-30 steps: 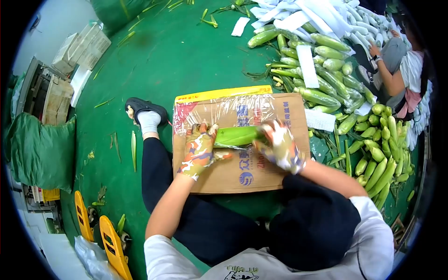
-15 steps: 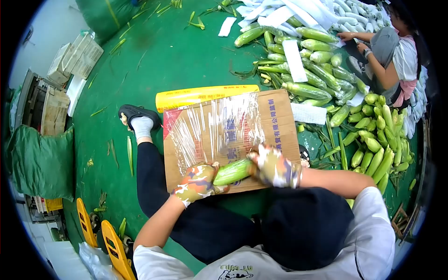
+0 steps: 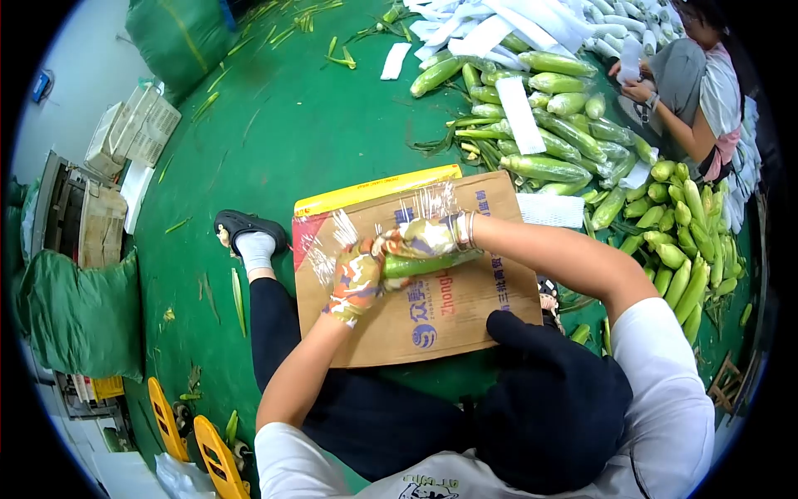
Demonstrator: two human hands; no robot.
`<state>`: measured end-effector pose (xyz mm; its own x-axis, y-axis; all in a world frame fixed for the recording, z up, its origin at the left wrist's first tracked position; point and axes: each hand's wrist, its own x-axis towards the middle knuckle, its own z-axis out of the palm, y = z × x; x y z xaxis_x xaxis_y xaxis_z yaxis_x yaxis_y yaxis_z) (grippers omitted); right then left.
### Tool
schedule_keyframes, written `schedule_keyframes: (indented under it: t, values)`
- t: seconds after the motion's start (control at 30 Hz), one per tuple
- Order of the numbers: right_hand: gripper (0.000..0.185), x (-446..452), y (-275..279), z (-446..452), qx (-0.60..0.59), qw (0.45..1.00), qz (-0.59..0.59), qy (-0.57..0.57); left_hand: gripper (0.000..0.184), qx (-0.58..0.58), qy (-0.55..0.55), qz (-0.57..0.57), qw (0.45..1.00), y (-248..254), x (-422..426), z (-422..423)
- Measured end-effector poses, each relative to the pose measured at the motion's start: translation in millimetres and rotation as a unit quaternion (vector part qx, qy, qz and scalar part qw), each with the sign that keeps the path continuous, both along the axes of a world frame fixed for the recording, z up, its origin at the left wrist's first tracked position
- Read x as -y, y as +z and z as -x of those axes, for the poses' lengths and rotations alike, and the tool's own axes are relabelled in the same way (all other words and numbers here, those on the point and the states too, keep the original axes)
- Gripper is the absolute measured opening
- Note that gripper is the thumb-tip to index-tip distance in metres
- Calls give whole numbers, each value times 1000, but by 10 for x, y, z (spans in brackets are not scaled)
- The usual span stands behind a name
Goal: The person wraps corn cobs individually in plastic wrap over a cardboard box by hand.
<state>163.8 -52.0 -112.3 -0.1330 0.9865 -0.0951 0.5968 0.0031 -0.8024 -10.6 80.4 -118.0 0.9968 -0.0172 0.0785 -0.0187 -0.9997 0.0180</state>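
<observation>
A green ear of corn (image 3: 428, 265) lies crosswise over the cardboard sheet (image 3: 474, 303). My left hand (image 3: 355, 276), in a camouflage glove, is closed around its left end. My right hand (image 3: 426, 239), gloved alike, reaches across along the corn's far side, its fingers bent over it and meeting the left hand; their tips are hidden. Clear plastic film (image 3: 332, 237) lies wrinkled on the cardboard under and beyond the hands. Behind the cardboard's far edge is a yellow roll (image 3: 374, 190).
Wrapped corn ears (image 3: 544, 169) are piled at the upper right, with white foam nets (image 3: 532, 25) behind and unwrapped corn (image 3: 677, 241) nearer. A co-worker (image 3: 694, 100) crouches there, holding a white foam piece. Yellow pallet-jack forks (image 3: 218, 457) lie lower left.
My right hand has moved left and farther away, over the corn to my left hand. The corn has moved away from me, and the film now covers less of the cardboard's near part.
</observation>
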Motion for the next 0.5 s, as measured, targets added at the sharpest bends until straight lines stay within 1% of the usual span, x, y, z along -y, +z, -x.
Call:
schedule_keyframes:
  t: [0.03, 0.07, 0.1, 0.13, 0.17, 0.2, 0.27, 0.3, 0.33, 0.37, 0.4, 0.43, 0.47, 0.5]
  values:
    - [38, 64, -192, -25, -10, 999, -35, 35, 55, 1, -7, 227, 974, 361, 211, 17]
    - [38, 192, 116, 129, 54, 997, -61, 17, 55, -41, -30, 252, 967, 427, 268, 59]
    - [41, 235, 69, 210, 116, 991, -49, 39, 59, -157, 38, 245, 956, 280, 294, 194]
    - [45, 288, 27, 296, 177, 982, -35, 63, 62, -269, 108, 235, 928, 118, 352, 389]
    - [52, 358, 157, 452, 174, 984, 20, -18, 60, -298, 220, 570, 733, 95, 516, 581]
    - [56, 408, 131, 541, 213, 977, 13, -30, 58, -280, 295, 812, 418, 113, 706, 664]
    - [57, 436, 203, 620, 200, 975, 86, -43, 58, -419, 305, 761, 390, 485, 961, 597]
    - [57, 509, 158, 674, 240, 967, 59, -54, 59, -448, 315, 779, 305, 543, 1084, 666]
    - [58, 555, 54, 720, 280, 958, 7, -65, 61, -473, 322, 791, 218, 554, 1226, 785]
    - [58, 574, 11, 731, 289, 954, -37, -76, 61, -474, 323, 807, 138, 532, 1370, 954]
    - [58, 576, -17, 722, 299, 947, -81, -85, 61, -472, 346, 799, 136, 486, 1542, 1146]
    - [58, 577, -60, 731, 255, 955, -104, -109, 59, -470, 322, 807, 155, 511, 1647, 1302]
    - [58, 618, -54, 743, 253, 955, -105, -115, 51, -439, 378, 797, 169, 493, 1817, 1465]
    - [58, 651, -52, 734, 250, 955, -112, -109, 46, -427, 376, 805, 168, 473, 1848, 1556]
